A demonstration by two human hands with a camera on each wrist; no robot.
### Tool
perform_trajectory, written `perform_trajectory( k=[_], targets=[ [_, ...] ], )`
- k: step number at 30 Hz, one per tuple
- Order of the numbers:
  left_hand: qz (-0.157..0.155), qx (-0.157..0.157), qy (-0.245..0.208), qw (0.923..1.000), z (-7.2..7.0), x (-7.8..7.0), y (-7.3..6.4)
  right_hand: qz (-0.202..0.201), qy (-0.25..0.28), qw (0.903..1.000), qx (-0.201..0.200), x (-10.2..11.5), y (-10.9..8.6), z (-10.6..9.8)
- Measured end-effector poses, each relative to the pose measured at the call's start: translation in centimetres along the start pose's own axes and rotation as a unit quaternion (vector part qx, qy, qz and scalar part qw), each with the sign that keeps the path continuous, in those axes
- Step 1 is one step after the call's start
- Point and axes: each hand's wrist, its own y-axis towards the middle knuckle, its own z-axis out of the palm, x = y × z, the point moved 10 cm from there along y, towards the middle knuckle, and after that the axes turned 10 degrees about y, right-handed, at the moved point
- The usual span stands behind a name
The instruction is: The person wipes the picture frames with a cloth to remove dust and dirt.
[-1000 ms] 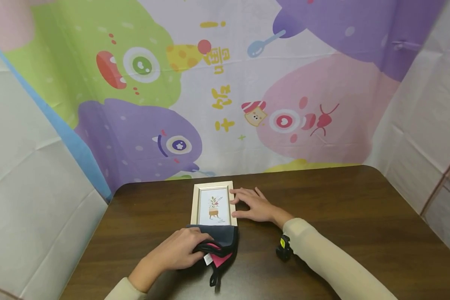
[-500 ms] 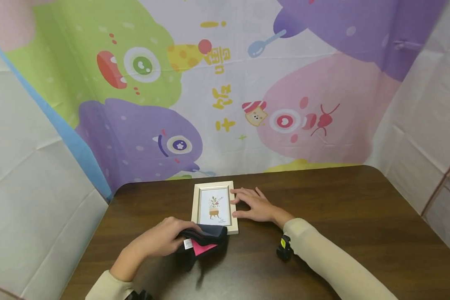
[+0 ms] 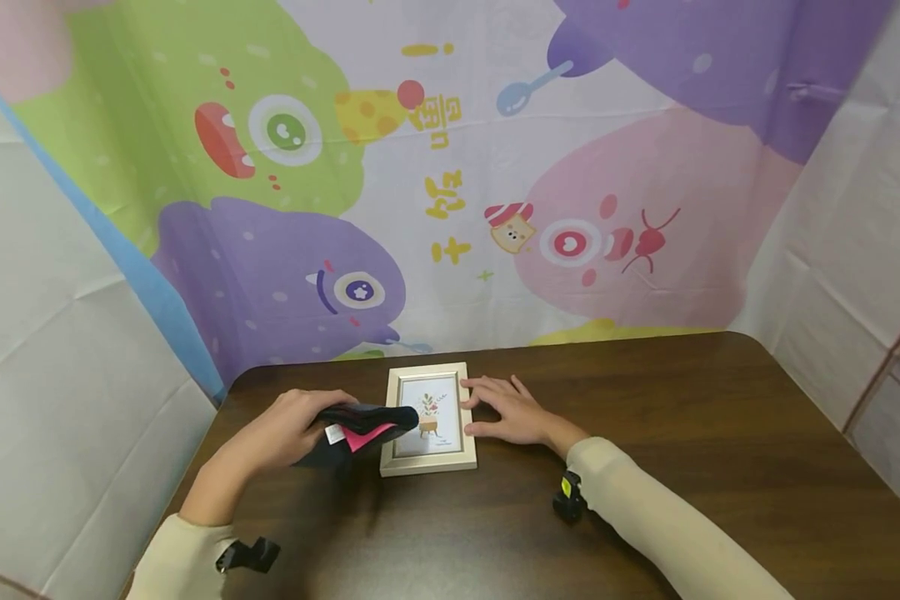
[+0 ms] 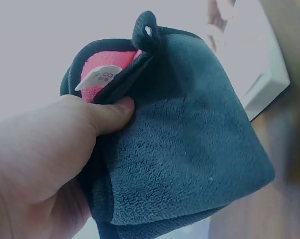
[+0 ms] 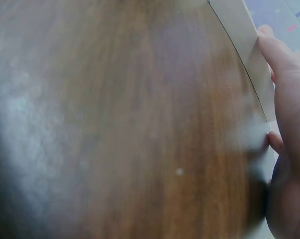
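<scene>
A folded dark grey-blue cleaning cloth (image 4: 189,134) with a pink inner side, a white label and a hanging loop is gripped in my left hand (image 3: 285,425). In the left wrist view the thumb presses on the folded cloth from above, the other fingers lying behind it. The cloth is raised, and in the head view its end overlaps the left side of a cream picture frame (image 3: 429,465). That frame lies flat on the table, with a potted-plant print inside. My right hand (image 3: 506,410) touches the frame's right edge with spread fingers.
The brown wooden table (image 3: 645,417) runs back to a hanging cloth (image 3: 450,308) with cartoon creatures. Pale panels (image 3: 60,350) stand on both sides. A black wrist camera (image 3: 568,497) sits at the right sleeve.
My left hand has lifted the cloth off the frame's lower part and carried it left and away from me, uncovering the front rail. The right hand stays in place.
</scene>
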Motion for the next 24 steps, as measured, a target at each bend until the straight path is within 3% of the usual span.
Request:
perform_trajectory(
  k=[5,13,18,24],
  targets=[
    [-0.013,-0.017,0.034,0.9992,-1.3,1.2,0.1,0.0,0.0,1.0,0.004,-0.1,0.0,0.2],
    [-0.075,-0.019,0.078,0.994,-1.7,3.8,0.6,0.002,-0.003,1.0,0.002,-0.2,0.1,0.1],
    [-0.103,-0.03,0.127,0.9861,-1.0,5.1,1.1,0.001,0.001,1.0,0.0,-0.1,0.0,0.0],
    [-0.094,-0.041,0.166,0.9808,1.0,5.6,1.5,0.005,0.0,1.0,0.001,-0.1,0.0,0.0]
  ],
)
